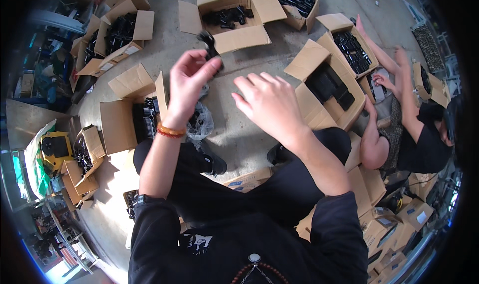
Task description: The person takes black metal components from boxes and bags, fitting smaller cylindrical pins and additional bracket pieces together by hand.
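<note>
My left hand (188, 82) is raised over the floor, pinching a small black part (207, 40) between thumb and fingers. The part is blurred, and I cannot tell its exact kind. My right hand (269, 98) hovers to the right of it, back upward, fingers loosely bent and thumb apart, with nothing visible in it. Beyond my left hand stands an open cardboard box (242, 44) holding loose black parts (228, 16). An open box (119, 129) with neatly stacked black pieces (145, 118) is beside my left forearm. Right of my right hand, another box (344, 115) contains flat black pieces (330, 87).
Clear plastic bags (200, 120) lie on the floor between my knees. More boxes of black parts (119, 32) stand at the far left, and one box (352, 52) at the far right. A co-worker (419, 129) sits at the right, arms reaching among boxes. Cartons (394, 229) fill the lower right.
</note>
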`<control>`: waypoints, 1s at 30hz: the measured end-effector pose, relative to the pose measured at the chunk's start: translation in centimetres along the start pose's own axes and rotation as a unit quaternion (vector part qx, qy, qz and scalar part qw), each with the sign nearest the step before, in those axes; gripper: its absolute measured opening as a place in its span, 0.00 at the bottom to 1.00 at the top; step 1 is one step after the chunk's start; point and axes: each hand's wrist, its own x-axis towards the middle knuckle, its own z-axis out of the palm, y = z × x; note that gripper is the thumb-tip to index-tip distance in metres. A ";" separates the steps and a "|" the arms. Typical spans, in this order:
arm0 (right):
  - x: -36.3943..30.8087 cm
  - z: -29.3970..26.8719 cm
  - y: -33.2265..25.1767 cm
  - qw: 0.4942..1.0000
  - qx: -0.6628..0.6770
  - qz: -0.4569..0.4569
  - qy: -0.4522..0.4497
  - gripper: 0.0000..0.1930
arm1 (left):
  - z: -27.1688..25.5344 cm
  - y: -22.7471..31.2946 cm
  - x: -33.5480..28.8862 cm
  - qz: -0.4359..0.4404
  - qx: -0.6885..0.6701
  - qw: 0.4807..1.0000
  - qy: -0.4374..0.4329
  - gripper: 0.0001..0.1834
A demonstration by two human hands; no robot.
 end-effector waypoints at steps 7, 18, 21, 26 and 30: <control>0.9 4.0 4.5 0.839 0.526 0.139 0.029 0.21 | 1.3 -1.3 -1.7 -0.101 -0.054 0.988 -0.103 0.17; 0.6 3.4 3.7 0.714 0.670 0.203 -0.010 0.17 | 1.3 -0.2 -2.1 -0.058 -0.020 0.987 -0.151 0.17; 0.4 3.0 3.2 0.687 0.688 0.233 0.012 0.16 | 1.2 -0.2 -2.1 -0.070 -0.014 0.985 -0.154 0.16; 1.1 2.0 3.2 0.604 0.761 0.232 0.049 0.17 | 1.7 1.0 -2.0 -0.091 -0.180 0.973 -0.111 0.21; 1.4 1.7 4.5 0.595 0.760 0.256 0.055 0.19 | 0.8 0.8 -1.4 -0.168 -0.333 0.919 -0.126 0.19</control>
